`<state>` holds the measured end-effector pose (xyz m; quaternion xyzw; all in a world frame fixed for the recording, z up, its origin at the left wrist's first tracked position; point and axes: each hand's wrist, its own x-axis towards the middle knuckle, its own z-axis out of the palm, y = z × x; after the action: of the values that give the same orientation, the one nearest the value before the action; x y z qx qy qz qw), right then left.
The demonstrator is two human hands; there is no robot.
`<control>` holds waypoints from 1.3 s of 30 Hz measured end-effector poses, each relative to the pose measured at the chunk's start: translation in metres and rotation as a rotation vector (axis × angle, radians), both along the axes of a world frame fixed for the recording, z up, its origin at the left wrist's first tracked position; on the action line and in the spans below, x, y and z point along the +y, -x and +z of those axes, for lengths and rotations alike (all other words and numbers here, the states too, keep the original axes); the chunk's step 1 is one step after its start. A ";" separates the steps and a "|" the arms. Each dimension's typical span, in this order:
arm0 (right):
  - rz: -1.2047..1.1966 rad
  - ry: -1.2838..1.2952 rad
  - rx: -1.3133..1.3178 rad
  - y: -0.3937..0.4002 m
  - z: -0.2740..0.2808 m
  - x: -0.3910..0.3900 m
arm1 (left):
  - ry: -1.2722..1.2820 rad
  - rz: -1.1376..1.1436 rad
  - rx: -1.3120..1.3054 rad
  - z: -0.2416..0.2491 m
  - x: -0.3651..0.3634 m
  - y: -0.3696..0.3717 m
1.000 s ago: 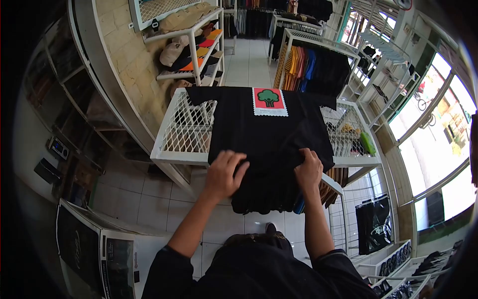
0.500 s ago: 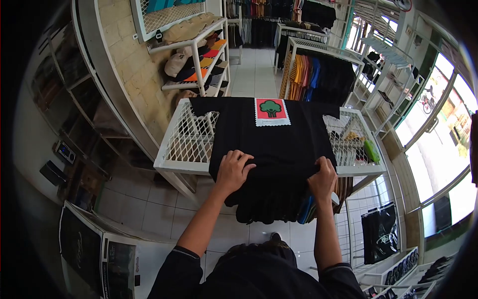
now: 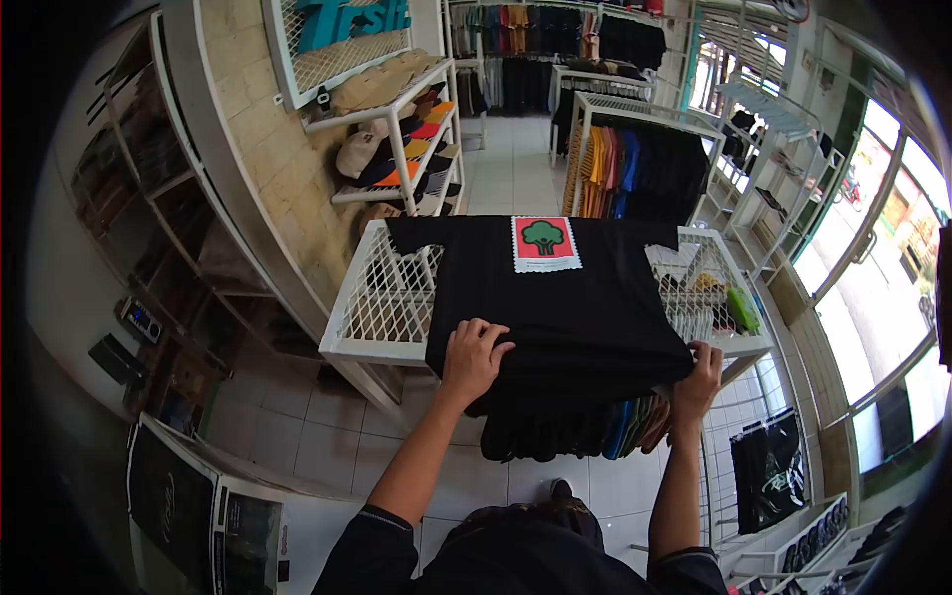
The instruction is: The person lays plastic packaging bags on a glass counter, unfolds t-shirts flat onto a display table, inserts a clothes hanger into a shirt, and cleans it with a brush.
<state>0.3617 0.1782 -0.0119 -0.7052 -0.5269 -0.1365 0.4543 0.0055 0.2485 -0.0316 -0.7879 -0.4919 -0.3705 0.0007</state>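
Observation:
A black T-shirt (image 3: 565, 322) lies spread over a white wire-mesh table, its hem hanging past the near edge. On its chest is a red and white stamp-like print (image 3: 544, 244) with a green tree. My left hand (image 3: 474, 359) rests on the shirt's lower left part, fingers bent and thumb apart, with no clear grip on the cloth. At the lower right corner of the hem, my right hand (image 3: 698, 381) is closed on the cloth and draws it outward. The fingertips of the right hand are partly hidden.
The white mesh table (image 3: 382, 307) shows on both sides of the shirt. A bright green item (image 3: 742, 309) lies at its right. Beneath hang several garments (image 3: 625, 426). Shelves with caps (image 3: 362, 154) stand at left; a clothes rack (image 3: 635, 164) stands beyond.
My right hand has moved right and slightly down, pulling the hem corner outward. My left hand stays near the same part of the shirt. The camera view has tilted up slightly.

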 end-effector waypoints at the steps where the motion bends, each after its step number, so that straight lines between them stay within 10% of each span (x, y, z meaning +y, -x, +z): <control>1: -0.010 -0.002 0.001 -0.007 -0.002 -0.007 | -0.009 0.021 0.001 0.000 0.000 0.000; 21: 0.005 0.100 0.223 -0.019 -0.024 -0.082 | -0.093 0.281 0.076 -0.004 -0.011 -0.016; 25: 0.303 0.426 0.380 -0.021 0.006 -0.095 | -0.108 0.286 0.044 -0.008 -0.015 -0.015; 30: 0.638 0.213 0.800 -0.028 0.017 -0.070 | -0.177 0.272 0.097 0.002 -0.025 -0.018; 35: 0.180 0.089 0.030 -0.019 -0.016 0.008 | -0.166 0.149 0.147 -0.013 -0.035 -0.022; 39: 0.143 0.190 0.120 -0.007 -0.016 0.018 | -0.142 0.151 0.131 -0.013 -0.046 -0.026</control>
<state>0.3690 0.1960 -0.0277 -0.7127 -0.5582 -0.0109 0.4247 0.0315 0.2029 -0.0449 -0.7692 -0.5210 -0.3510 0.1167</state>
